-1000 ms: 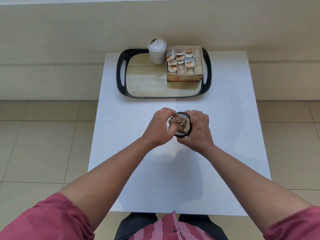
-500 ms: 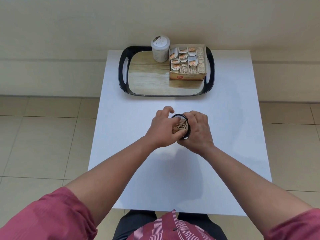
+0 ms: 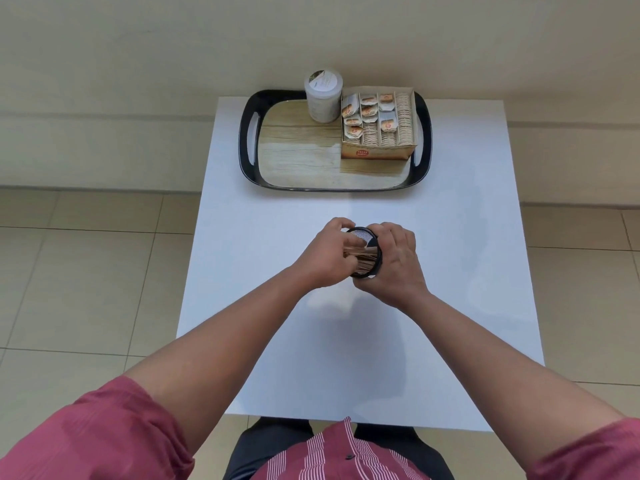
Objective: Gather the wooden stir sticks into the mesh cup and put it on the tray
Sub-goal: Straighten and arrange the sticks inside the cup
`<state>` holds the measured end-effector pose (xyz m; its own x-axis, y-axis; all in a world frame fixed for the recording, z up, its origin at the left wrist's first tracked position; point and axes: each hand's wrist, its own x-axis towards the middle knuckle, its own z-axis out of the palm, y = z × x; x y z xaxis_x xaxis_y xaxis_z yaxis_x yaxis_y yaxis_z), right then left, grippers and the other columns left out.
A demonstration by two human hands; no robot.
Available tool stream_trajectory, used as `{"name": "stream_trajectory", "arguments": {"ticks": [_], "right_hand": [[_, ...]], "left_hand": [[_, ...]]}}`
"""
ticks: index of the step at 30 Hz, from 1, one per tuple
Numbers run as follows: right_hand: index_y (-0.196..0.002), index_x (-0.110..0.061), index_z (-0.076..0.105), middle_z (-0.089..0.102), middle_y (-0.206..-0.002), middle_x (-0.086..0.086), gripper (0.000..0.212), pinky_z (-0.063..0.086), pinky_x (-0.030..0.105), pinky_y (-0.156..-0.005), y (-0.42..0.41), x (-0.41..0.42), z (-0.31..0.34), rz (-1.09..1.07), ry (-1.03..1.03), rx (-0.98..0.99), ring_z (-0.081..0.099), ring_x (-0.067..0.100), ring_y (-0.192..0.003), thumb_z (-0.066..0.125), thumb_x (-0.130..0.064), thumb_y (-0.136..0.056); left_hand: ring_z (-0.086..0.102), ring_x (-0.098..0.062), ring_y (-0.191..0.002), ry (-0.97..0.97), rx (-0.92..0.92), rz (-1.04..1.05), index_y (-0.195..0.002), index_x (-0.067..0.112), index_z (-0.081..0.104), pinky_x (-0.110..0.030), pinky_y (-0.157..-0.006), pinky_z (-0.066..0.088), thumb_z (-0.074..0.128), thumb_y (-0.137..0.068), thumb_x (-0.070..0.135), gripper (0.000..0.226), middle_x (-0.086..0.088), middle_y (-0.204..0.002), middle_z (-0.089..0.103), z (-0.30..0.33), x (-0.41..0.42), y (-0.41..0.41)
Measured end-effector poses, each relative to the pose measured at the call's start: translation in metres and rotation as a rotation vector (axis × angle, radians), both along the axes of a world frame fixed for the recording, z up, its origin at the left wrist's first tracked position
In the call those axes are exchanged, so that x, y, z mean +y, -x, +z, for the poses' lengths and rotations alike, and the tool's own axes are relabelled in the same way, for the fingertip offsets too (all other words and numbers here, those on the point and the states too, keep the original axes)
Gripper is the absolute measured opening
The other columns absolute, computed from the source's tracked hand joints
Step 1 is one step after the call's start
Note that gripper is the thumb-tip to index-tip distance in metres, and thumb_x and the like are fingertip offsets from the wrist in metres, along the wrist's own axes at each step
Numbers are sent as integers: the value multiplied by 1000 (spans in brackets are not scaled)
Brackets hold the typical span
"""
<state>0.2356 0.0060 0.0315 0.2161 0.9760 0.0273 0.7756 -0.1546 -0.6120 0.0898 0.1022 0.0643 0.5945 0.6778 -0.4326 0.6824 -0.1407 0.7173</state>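
White table (image 3: 450,271): both hands clasp mesh cup (image 3: 367,237), sticks (image 3: 360,256) inside.

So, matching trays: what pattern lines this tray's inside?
Pale wood grain, black rim; tray, head view.

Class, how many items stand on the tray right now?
2: a white lidded jar at the tray's far middle and an open box of tea bags at its right.
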Motion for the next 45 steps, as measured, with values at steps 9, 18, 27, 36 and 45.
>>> {"name": "stream_trajectory", "arguments": {"ticks": [9, 18, 27, 36, 45], "right_hand": [[-133, -25, 43, 53, -129, 5, 83, 46, 43, -96, 3, -2, 1, 70, -44, -38, 46, 34, -119, 81, -36, -59], [-133, -25, 40, 52, -130, 7, 86, 47, 44, -96, 1, -6, -1, 55, -46, -31, 47, 36, -119, 81, -36, -58], [-133, -24, 42, 54, -129, 7, 87, 47, 49, -96, 5, -7, -3, 71, -89, -71, 48, 36, -117, 84, -33, -57], [-133, -22, 43, 53, -130, 7, 82, 46, 46, -98, 2, -9, -3, 50, -84, -52, 49, 35, -118, 79, -37, -61], [-133, -21, 46, 59, -129, -2, 75, 47, 45, -99, 2, -6, -3, 18, -97, 43, 52, 25, -121, 69, -44, -65]], "left_hand": [[60, -9, -109, -43, 44, -93, -127, 25, 64, -30, -91, 51, 72, -84, 43, 48, 9, -157, 24, 0, -3, 2], [54, -18, -124, -45, 39, -196, -122, 27, 70, -26, -100, 44, 63, -93, 20, 31, 3, -159, 22, -4, -2, 4], [48, -18, -130, -59, 21, -117, -124, 25, 71, -29, -104, 43, 58, -99, 38, 31, 2, -156, 31, -10, -10, 8], [41, -25, -135, -268, -39, -71, -123, 27, 68, -43, -103, 46, 68, -91, 32, 32, 2, -157, 30, -5, -16, 13], [60, -36, -97, -889, -145, -374, -110, 13, 74, -41, -72, 50, 66, -84, 5, 29, -1, -124, 69, 0, -23, 21]]}}
